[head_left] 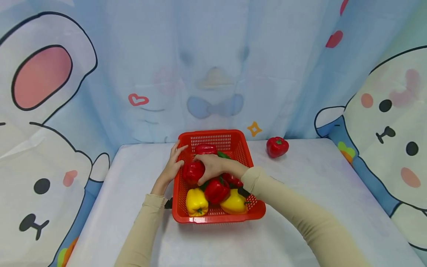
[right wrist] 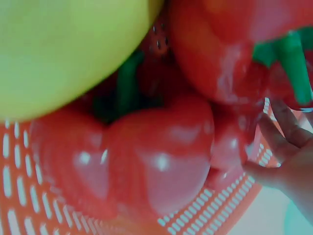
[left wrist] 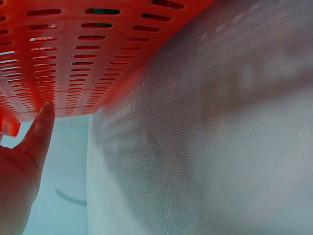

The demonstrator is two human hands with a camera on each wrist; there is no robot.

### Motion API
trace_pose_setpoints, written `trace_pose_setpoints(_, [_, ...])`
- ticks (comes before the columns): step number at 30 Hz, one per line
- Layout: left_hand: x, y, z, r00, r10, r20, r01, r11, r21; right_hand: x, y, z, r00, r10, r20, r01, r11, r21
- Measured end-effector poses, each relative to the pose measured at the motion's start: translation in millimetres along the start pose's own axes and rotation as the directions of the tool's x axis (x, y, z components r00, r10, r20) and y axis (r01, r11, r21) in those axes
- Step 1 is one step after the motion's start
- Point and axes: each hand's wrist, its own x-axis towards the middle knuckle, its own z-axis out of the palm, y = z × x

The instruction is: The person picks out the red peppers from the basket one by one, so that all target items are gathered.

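A red plastic basket (head_left: pixel 218 219) holds several bell peppers. My right hand (head_left: pixel 213 165) reaches in from the right and grips a red bell pepper (head_left: pixel 191 174) near the left wall, thumb and fingers curled about its side. In the right wrist view the fingertips (right wrist: pixel 250 166) meet that pepper's glossy side. My left hand (head_left: pixel 171 168) rests at the basket's left rim with its fingers spread and fairly straight. From the left wrist, one finger (left wrist: pixel 45 122) shows against the slotted outer wall.
Two yellow peppers (head_left: pixel 197 203) lie at the basket's front, with another red pepper (head_left: pixel 217 190) between them. More red (head_left: pixel 205 149) shows at the back. One red pepper (head_left: pixel 277 147) stands on the white-covered table (head_left: pixel 333 185) at the back right. A patterned curtain (head_left: pixel 213 48) hangs behind.
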Motion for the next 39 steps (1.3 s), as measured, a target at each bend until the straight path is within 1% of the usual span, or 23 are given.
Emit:
trace_pose_setpoints(5, [0.6, -0.4, -1.2, 1.000, -0.015, -0.001, 0.015, 1.000, -0.007, -12.0, 6, -13, 1.000, -0.011, -0.028, 0.014, 0.990, 0.138])
trace_pose_setpoints(9, [0.9, -1.1, -1.5, 0.999, -0.035, -0.002, 0.035, 0.999, -0.019, -20.5, 14, -21, 0.998, -0.002, -0.069, 0.015, 0.981, 0.195])
trace_pose_setpoints(11, [1.2, -1.1, -1.3, 0.999, -0.039, -0.004, 0.039, 0.999, -0.016, -24.6, 18, -25, 0.996, 0.016, -0.083, 0.003, 0.974, 0.225])
trace_pose_setpoints(17, [0.9, -0.7, -0.4, 0.999, -0.036, -0.010, 0.036, 0.999, 0.002, -38.2, 33, -36, 0.991, 0.038, -0.127, 0.004, 0.948, 0.319])
trace_pose_setpoints(21, [0.1, -1.4, 1.6, 0.999, -0.033, -0.008, 0.033, 0.999, -0.009, -51.7, 45, -47, 0.980, 0.030, -0.198, 0.040, 0.940, 0.339])
trace_pose_setpoints(24, [-0.7, -1.9, 2.9, 1.000, -0.028, -0.004, 0.028, 1.000, -0.006, -64.5, 57, -58, 0.965, 0.039, -0.258, 0.058, 0.932, 0.358])
trace_pose_setpoints(26, [-1.7, -1.8, 3.4, 1.000, -0.023, -0.004, 0.023, 1.000, 0.001, -73.9, 67, -66, 0.957, 0.074, -0.281, 0.047, 0.915, 0.400])
trace_pose_setpoints(29, [-3.0, -1.3, 3.7, 1.000, -0.027, -0.009, 0.027, 1.000, 0.002, -88.5, 85, -78, 0.933, 0.152, -0.326, 0.018, 0.886, 0.463])
trace_pose_setpoints(31, [-3.4, -0.8, 3.6, 1.000, -0.028, -0.014, 0.028, 1.000, 0.002, -99.5, 97, -87, 0.909, 0.217, -0.356, -0.018, 0.873, 0.487])
trace_pose_setpoints(34, [-3.1, 0.4, 3.6, 1.000, -0.022, -0.017, 0.022, 1.000, 0.002, -116.6, 117, -97, 0.861, 0.294, -0.416, -0.058, 0.868, 0.492])
trace_pose_setpoints(39, [-1.8, 2.3, 4.3, 1.000, -0.011, -0.011, 0.011, 1.000, 0.001, -146.1, 147, -108, 0.762, 0.411, -0.500, -0.154, 0.865, 0.477])
